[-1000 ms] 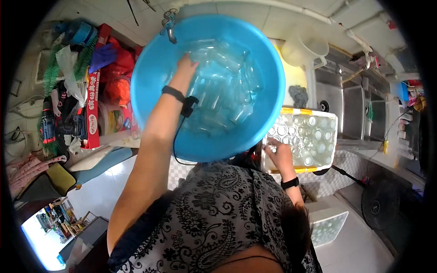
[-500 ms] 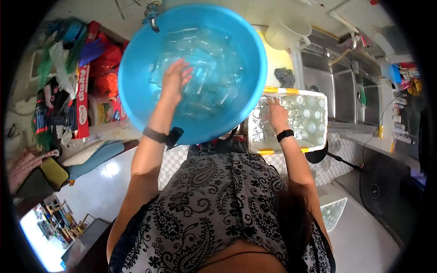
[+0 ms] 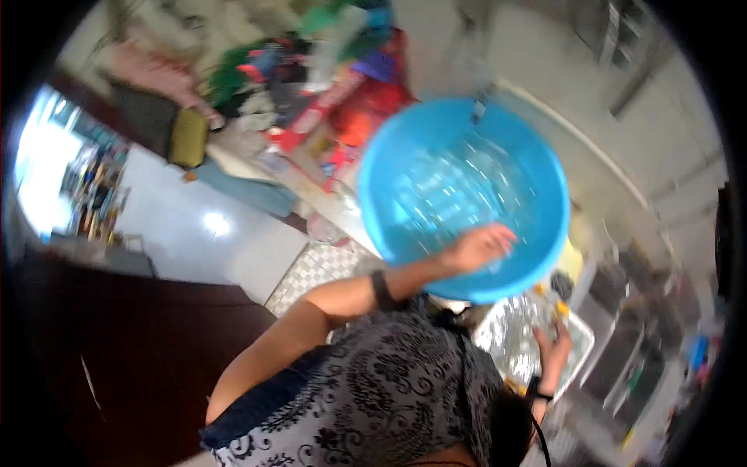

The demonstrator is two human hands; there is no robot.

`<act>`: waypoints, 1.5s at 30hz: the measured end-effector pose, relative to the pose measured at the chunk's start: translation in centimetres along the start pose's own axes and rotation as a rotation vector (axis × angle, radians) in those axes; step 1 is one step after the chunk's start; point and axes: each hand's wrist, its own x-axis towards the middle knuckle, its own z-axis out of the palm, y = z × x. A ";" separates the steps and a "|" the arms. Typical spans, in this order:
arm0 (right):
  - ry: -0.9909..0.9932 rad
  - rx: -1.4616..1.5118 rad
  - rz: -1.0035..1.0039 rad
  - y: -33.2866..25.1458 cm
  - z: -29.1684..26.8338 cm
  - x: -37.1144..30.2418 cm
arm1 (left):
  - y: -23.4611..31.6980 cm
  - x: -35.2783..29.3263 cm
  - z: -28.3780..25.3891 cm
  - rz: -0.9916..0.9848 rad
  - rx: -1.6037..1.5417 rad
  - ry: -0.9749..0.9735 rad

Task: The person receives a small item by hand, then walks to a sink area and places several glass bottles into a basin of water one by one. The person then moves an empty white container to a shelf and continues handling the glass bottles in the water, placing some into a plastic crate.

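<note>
A round blue basin [image 3: 548,187] holds several clear glass bottles or jars [image 3: 455,187], apparently in water. My left hand [image 3: 478,247] hangs over the basin's near part, fingers stretched out, with nothing visible in it. Beside the basin, at the near right, stands a white crate [image 3: 589,341] with yellow patches on its edge. Clear glass containers [image 3: 510,331] fill its left part. My right hand [image 3: 554,350] is over the crate's right side, thumb and fingers apart. Motion blur hides whether its fingertips touch anything. Both wrists wear dark bands.
A tap [image 3: 479,109] sits at the basin's far rim. Metal sinks [image 3: 615,311] lie to the right, past a dark scrubber [image 3: 562,285]. A red box [image 3: 320,113] and piled bags crowd the counter at the left. A brown surface [image 3: 156,350] fills the lower left.
The whole view has swung and blurred, so basin and crate now appear farther right and lower. My left hand has moved to the basin's near side. My right hand's thumb and fingers are spread.
</note>
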 end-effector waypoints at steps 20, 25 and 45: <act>0.140 0.032 -0.518 -19.5 5.4 1.7 | 5.5 -6.1 0.1 -0.325 0.120 -0.042; 0.096 0.051 -0.485 -21.1 5.1 0.5 | 5.5 -6.4 -0.5 -0.356 -0.145 0.075; 0.491 -0.085 0.158 -7.9 4.7 6.3 | 2.3 -0.9 -6.1 -0.795 0.142 -0.322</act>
